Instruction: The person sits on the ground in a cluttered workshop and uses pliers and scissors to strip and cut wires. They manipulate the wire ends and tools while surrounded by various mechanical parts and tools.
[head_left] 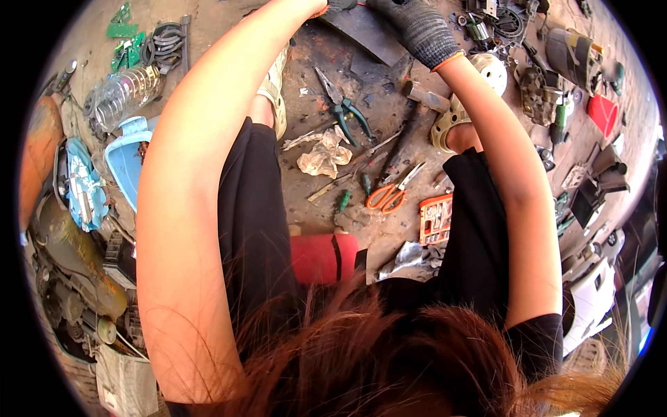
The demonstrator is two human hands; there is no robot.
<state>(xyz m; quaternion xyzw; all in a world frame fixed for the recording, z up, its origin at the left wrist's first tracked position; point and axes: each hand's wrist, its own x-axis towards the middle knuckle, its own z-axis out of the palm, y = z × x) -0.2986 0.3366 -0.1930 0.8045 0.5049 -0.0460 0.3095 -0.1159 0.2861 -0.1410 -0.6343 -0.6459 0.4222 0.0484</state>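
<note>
Both hands are stretched far forward to the top edge of the head view, in dark grey knit gloves with orange cuffs. Only a sliver of my left hand (342,4) shows, its fingers cut off by the frame. More of my right hand (420,31) is visible, beside a dark flat plate (365,35); its fingertips are out of sight too, so any grip is hidden. On the ground between my feet lie green-handled pliers (345,110), a hammer (425,96), orange-handled scissors (396,192) and a crumpled, dirty cloth (324,153).
To the left are a clear plastic bottle (128,96), green circuit boards (125,52) and a blue basin (128,163). An orange tool case (435,219) lies by my right leg. Motor parts (542,96) and a red scoop-like piece (602,115) lie at the right.
</note>
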